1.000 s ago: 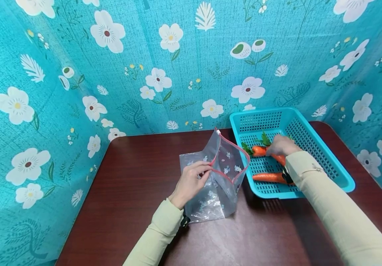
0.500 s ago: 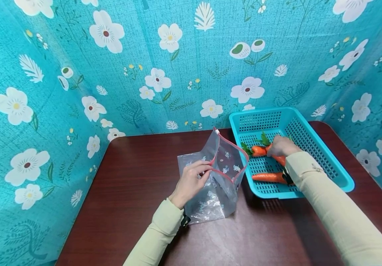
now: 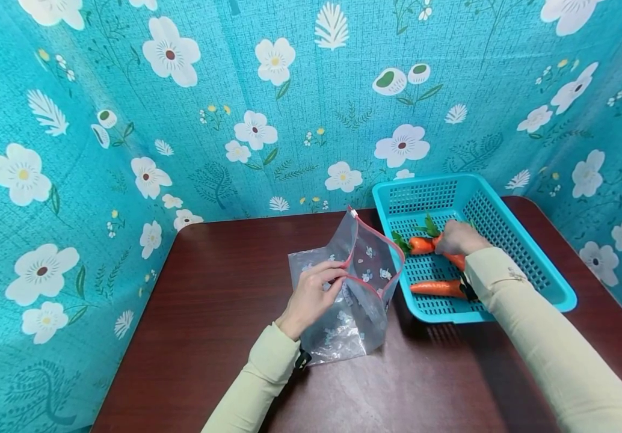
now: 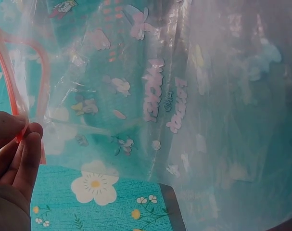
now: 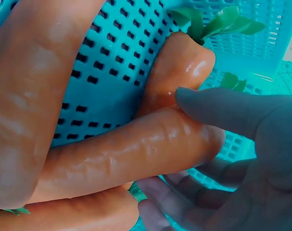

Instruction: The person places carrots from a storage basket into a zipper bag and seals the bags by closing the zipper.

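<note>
Your left hand pinches the red-edged, clear printed plastic zip bag; opening judged done, no contents visible. Your right hand grips a smooth orange carrot inside the turquoise mesh plastic basket; lift-out not yet done. Other carrots lie there too.

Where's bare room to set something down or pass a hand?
Table left of the bag, between left sleeve and floral cloth. Also in front of the basket, between left sleeve and right sleeve. Crowded: the basket's middle, with carrots and right hand; and where bag and basket overlap in the head view.
</note>
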`<state>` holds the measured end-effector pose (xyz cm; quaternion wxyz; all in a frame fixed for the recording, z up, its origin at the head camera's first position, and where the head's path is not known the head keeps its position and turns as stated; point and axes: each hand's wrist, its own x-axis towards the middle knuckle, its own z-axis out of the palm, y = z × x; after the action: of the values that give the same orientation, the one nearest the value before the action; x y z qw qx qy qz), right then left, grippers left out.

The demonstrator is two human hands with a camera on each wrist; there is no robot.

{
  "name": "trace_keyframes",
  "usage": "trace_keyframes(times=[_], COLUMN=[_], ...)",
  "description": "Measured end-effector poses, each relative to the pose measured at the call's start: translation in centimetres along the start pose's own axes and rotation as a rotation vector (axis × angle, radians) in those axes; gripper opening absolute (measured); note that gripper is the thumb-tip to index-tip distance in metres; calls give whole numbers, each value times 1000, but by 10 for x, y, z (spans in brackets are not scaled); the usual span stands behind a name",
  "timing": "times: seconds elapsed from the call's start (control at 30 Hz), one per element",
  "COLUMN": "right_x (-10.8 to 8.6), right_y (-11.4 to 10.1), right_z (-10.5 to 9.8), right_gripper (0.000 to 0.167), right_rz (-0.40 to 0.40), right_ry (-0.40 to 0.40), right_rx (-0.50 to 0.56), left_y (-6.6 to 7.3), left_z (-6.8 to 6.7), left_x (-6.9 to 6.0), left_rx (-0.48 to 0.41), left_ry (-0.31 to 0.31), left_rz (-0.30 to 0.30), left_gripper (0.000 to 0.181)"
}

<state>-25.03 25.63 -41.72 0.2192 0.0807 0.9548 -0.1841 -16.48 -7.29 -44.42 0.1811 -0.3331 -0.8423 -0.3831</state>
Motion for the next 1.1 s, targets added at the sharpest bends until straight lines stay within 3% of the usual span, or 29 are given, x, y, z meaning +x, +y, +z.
trace_keyframes(times=[0.33,0.6,0.83,1.1], right_x=[-4,-10,-12,-12], right_y=[-1,-4,-5,-4], right_z=[-3,-5,-7,-8], right_gripper=[31,19,44,37], right_rz=[-21,-16,-44,-125], right_ry=[-2,9,51,123], right_rx=[-5,40,47,60], left_y=[0,1,2,3], left_z=[-1,-1,-1,0], left_x=[1,1,1,3], left_rx=[15,-5,-11,-10], left_ry=[-6,-9,-14,-25], left_rz=[2,19,19,24], left_gripper=[15,18,17,16])
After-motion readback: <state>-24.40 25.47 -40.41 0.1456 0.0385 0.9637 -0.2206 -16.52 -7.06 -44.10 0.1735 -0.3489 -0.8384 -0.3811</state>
